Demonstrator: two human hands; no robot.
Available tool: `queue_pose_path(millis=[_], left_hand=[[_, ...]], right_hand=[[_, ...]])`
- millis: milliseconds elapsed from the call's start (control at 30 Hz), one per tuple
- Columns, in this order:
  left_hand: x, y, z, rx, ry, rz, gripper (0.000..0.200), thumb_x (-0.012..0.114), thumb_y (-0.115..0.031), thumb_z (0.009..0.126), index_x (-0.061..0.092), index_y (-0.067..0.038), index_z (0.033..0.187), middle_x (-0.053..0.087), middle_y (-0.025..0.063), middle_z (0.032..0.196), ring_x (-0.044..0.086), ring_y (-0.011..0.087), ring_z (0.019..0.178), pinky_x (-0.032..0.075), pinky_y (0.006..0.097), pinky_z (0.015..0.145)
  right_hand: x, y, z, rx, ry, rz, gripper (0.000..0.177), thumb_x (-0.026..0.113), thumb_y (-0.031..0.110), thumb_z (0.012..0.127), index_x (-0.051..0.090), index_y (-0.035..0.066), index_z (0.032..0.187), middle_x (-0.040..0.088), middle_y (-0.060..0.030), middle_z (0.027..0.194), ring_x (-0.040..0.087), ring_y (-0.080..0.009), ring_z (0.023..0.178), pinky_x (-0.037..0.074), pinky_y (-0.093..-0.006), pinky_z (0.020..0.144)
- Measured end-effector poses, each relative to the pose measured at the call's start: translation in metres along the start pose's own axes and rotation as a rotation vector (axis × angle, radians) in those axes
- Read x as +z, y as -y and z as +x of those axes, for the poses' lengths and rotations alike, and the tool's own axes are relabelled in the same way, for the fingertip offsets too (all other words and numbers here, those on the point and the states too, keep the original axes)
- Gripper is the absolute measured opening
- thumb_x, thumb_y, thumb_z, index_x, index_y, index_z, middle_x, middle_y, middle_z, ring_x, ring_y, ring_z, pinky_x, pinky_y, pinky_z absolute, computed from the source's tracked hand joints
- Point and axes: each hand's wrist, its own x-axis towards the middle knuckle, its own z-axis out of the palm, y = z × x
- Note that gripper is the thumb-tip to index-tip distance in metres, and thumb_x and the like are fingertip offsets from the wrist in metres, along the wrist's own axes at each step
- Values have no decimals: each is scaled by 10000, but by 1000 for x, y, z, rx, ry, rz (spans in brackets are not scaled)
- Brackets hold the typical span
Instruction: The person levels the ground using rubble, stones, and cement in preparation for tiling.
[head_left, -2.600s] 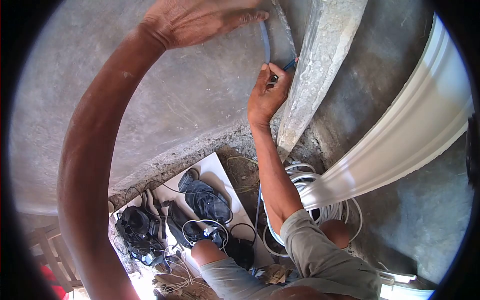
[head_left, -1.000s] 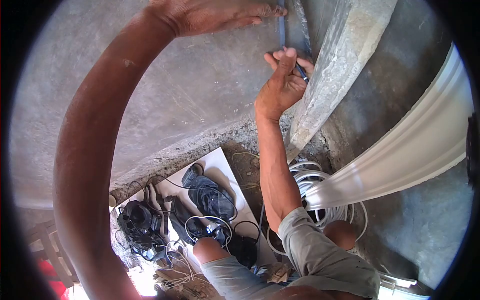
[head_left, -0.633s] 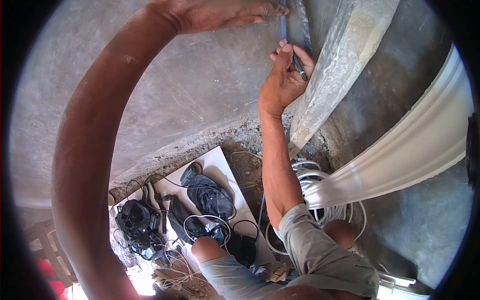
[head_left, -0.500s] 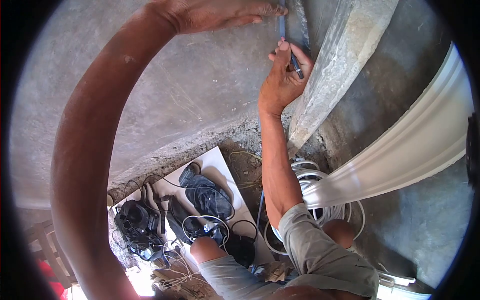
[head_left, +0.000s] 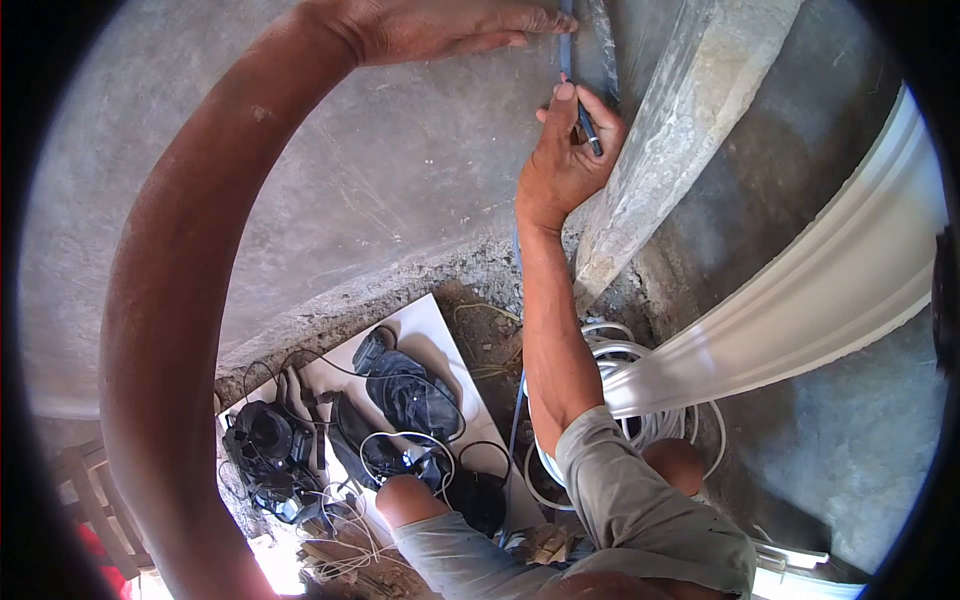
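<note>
Left hand, spread flat, pins blue cable top centre; right hand pinches thin blue tool; eased pressure could let cable slip.

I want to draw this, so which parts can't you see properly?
In the head view:
- Left hand: upper part cut off by the top edge.
- Blue cable: runs out at the top edge and behind the right hand.
- Thin tool: one end covered by fingers; pen or pencil, unclear.
- White coil: partly behind the forearm and white trim.

Two hands — left hand, right hand — one blue cable, one pen, one wire coil
</note>
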Motion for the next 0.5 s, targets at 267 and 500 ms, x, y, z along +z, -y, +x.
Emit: queue_pose_path(millis=[267,500], left_hand=[[2,0,0,-41,0,-14,383,379,-511,945,520,-298,1230,450,2,1207,390,179,1204,209,500,1141],[3,0,0,-53,20,-23,379,375,-506,949,503,-310,1248,450,5,1205,399,187,1192,217,501,1138]], right_hand=[[0,-1,0,-7,-21,-3,256,665,205,888,565,0,1004,585,-81,956,617,-151,771,533,-256,679],[1,2,1,11,-8,2,249,667,199,886,571,-2,997,575,-76,951,610,-148,756,533,-257,671]])
